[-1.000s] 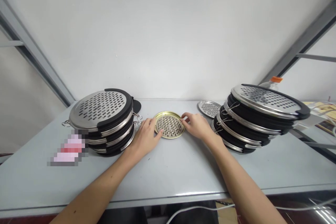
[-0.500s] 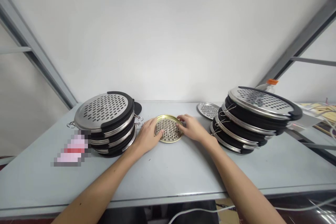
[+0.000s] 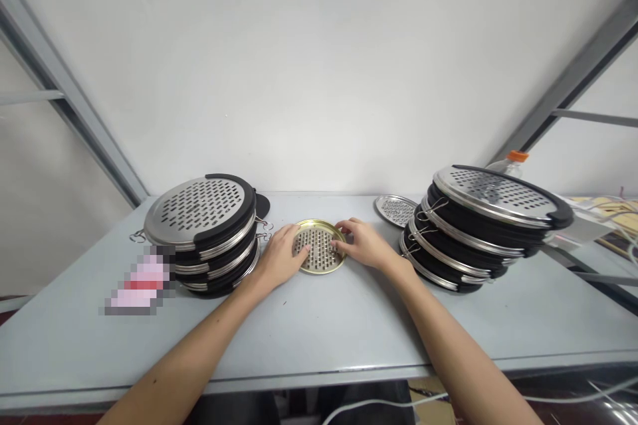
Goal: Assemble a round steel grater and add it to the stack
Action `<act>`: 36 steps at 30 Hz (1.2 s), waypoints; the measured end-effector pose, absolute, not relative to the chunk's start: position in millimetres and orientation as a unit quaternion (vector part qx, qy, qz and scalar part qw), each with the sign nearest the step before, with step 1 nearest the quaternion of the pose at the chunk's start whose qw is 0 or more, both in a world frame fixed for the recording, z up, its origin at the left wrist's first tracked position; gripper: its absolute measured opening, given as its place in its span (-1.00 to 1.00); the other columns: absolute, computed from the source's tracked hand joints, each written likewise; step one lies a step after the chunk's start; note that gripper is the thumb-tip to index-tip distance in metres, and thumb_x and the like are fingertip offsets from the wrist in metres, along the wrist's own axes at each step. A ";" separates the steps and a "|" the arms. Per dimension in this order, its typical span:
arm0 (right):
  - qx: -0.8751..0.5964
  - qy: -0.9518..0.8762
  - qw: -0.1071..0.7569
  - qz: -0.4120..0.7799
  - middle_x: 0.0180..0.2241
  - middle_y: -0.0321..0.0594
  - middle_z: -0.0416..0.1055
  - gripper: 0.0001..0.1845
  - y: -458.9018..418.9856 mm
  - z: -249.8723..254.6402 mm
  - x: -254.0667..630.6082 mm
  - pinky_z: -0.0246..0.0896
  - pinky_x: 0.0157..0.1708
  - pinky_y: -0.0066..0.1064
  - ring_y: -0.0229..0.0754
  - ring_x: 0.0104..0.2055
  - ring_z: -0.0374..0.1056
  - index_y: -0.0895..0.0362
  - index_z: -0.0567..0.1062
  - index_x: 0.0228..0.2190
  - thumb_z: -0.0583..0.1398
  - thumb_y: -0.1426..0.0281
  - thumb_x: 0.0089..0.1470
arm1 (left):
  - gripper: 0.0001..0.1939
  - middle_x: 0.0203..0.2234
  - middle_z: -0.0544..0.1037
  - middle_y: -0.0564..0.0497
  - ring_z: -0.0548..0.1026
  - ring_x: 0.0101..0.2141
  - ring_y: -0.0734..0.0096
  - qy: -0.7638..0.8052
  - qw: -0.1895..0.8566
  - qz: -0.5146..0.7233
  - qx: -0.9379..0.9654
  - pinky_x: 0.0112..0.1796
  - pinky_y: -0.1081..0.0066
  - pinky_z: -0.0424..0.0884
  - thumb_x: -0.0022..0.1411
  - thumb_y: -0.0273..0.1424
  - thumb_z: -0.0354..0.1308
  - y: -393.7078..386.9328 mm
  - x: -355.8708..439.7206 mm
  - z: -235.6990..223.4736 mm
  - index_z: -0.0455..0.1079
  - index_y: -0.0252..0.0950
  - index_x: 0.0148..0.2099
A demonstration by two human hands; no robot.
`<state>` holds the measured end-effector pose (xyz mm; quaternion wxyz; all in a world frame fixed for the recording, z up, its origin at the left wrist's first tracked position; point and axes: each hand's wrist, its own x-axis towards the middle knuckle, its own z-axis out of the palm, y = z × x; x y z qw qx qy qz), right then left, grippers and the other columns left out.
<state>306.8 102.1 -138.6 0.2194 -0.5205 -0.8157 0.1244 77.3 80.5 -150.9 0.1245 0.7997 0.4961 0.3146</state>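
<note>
A round metal grater plate (image 3: pixel 319 259) with a gold-coloured rim and rows of raised holes lies flat on the grey table, between my hands. My left hand (image 3: pixel 285 255) grips its left edge, thumb reaching over the perforated face and fingers along the rim. From the right side my right hand (image 3: pixel 366 244) holds the opposite edge, with the thumb on the face and fingers curled at the rim. What the undersides of the fingers touch is hidden. Behind my right hand lies a silver grater plate (image 3: pixel 395 210), partly covered by the right-hand stack.
Left and right stand stacks of round black-and-silver graters (image 3: pixel 199 212) (image 3: pixel 498 196) with wire clips on their sides. A black disc (image 3: pixel 262 206) shows behind the left stack. An orange-capped bottle (image 3: pixel 517 158) and cables are at right. A blurred pink patch (image 3: pixel 142 282) lies left.
The view has shifted very slightly. My right thumb has slid a little inward across the plate's face; both hands otherwise stay at its edges.
</note>
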 end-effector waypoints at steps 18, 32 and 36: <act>-0.510 -0.822 0.213 0.139 -0.31 -0.18 0.37 -0.67 101.5 -135.7 310.4 0.18 -0.26 -0.40 -0.19 -0.31 0.32 0.11 0.47 -0.17 0.24 0.26 0.00 | -0.65 -0.08 0.42 -0.12 0.35 -0.01 0.20 0.500 0.145 0.287 0.804 0.03 0.21 0.28 0.22 -0.49 0.03 84.5 68.6 -151.8 0.29 -0.31 0.06; -0.537 -0.811 0.203 0.116 -0.31 -0.20 0.36 -0.70 100.2 -137.1 305.7 0.15 -0.32 -0.44 -0.23 -0.36 0.31 0.11 0.45 -0.17 0.20 0.26 0.04 | -0.68 -0.12 0.44 -0.11 0.38 -0.05 0.21 0.488 0.126 0.300 0.810 0.01 0.21 0.30 0.22 -0.52 0.05 88.4 67.1 -155.5 0.32 -0.30 0.03; -0.546 -0.806 0.201 0.108 -0.31 -0.19 0.38 -0.67 100.1 -137.9 304.6 0.15 -0.32 -0.44 -0.22 -0.34 0.33 0.10 0.45 -0.15 0.22 0.24 0.03 | -0.69 -0.12 0.44 -0.10 0.38 -0.05 0.22 0.481 0.121 0.298 0.815 0.01 0.21 0.30 0.23 -0.52 0.02 87.4 67.2 -154.4 0.33 -0.28 0.03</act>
